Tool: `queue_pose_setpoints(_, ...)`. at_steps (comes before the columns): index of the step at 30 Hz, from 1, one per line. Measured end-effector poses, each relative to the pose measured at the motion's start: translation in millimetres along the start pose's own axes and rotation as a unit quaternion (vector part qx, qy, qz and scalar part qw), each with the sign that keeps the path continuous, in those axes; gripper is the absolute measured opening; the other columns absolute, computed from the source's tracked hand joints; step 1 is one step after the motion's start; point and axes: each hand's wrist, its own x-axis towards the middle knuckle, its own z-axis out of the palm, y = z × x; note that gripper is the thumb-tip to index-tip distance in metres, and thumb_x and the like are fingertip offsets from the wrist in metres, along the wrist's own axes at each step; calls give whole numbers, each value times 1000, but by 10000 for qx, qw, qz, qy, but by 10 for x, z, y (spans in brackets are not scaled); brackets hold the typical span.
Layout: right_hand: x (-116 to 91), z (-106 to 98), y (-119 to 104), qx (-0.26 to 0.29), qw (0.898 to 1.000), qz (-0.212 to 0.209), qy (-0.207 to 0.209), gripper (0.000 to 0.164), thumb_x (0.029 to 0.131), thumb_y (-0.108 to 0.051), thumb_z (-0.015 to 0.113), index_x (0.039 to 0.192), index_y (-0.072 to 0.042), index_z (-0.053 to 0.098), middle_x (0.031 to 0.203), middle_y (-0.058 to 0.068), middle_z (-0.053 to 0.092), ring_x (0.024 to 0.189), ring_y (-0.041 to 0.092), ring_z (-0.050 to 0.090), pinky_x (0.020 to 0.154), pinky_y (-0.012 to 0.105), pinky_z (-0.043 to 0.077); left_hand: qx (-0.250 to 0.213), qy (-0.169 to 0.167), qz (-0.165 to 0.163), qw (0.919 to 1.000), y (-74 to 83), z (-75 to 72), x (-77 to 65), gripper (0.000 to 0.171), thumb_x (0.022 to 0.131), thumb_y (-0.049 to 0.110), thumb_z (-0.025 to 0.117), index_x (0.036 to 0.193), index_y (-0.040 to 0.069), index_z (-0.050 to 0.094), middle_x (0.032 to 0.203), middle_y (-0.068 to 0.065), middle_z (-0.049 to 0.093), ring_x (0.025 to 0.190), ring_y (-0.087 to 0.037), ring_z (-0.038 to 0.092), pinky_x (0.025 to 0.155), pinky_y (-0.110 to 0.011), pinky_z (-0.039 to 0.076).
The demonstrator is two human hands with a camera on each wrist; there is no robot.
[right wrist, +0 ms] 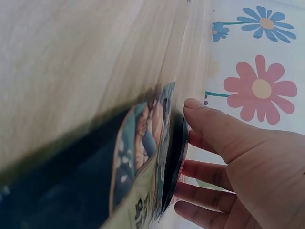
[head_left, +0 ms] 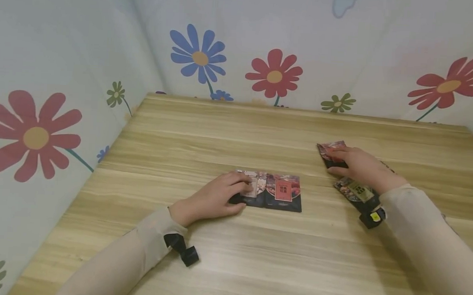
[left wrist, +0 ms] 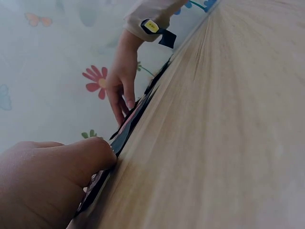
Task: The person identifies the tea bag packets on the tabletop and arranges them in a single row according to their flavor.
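Note:
Two flat printed food sachets lie side by side at the table's middle. My left hand (head_left: 214, 195) rests on the left sachet (head_left: 258, 191), its fingers covering part of the pale label; the thumb lies along the near edge. Beside it, the right sachet (head_left: 284, 193) shows a red label and dark bottom. Farther right, my right hand (head_left: 357, 165) touches a red-and-black sachet (head_left: 326, 147) with extended fingers, its thumb near the sachet's edge. Under the right wrist lies a sachet with a yellowish label (head_left: 356, 191), partly hidden by the arm.
The wood-grain table (head_left: 221, 133) meets a flower-printed curtain (head_left: 314, 44) at the back and left. Black straps with small blocks hang at both wrists, the right one bearing a yellow tag (head_left: 375, 216).

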Motion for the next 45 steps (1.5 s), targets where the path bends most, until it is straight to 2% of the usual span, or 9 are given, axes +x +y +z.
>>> queue_pose_setpoints(9,49,-17,-115,-177,9998,78,25,59,93,-37,59,141,-4,48,139,30,47,125,50,46,103,62,39,-1,43,-34,10000,-2,7,-9,38,86,31,66,119,12,63,132,-8,57,125,-25,52,112,-40,39)
queue_pose_setpoints(23,61,-5,-277,-139,9998,-107,135,60,92,-34,62,141,-5,46,137,29,48,123,49,47,103,60,41,47,60,-53,10000,-7,-1,1,39,85,31,66,119,13,63,132,-7,57,125,-25,52,112,-39,39)
queue_pose_setpoints(33,35,50,-371,-222,9988,-282,336,57,90,-34,65,139,-7,51,128,24,55,112,38,56,94,53,49,58,64,-41,10000,-5,1,14,38,85,31,66,119,13,63,132,-7,57,125,-25,52,113,-39,38)
queue_pose_setpoints(45,-71,164,-470,-458,9957,-488,648,55,87,-35,69,134,-8,57,119,20,60,102,31,60,86,49,53,62,54,-4,10000,18,-9,17,38,85,30,67,118,12,63,131,-8,57,125,-26,52,112,-40,39)
